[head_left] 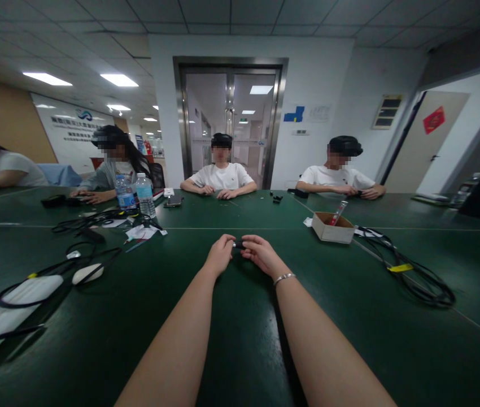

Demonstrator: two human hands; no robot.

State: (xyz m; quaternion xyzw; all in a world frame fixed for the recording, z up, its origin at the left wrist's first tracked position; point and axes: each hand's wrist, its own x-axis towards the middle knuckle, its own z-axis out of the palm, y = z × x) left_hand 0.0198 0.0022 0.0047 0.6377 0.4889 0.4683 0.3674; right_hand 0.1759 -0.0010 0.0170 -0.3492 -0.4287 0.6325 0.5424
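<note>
My left hand and right hand are close together over the dark green counter, both with fingers drawn narrow. Between their fingertips is a small black piece with a silvery end; my left hand pinches it at the silvery end, my right at the dark one. My fingers cover much of it, so I cannot make out its full shape.

Just ahead of my hands a pale seam runs across the counter; the far edge is well beyond, where people in white shirts sit. Some small black pieces lie ahead of my right hand, short of that edge. To its right, well apart, stands an open tan cardboard box, and farther right lies a coiled black cable with a yellow tag. Left of my left hand, also well apart, are a white oval device and, farther out, a long white power strip. Green surface stretches between these things and my hands, and back along both forearms.
</note>
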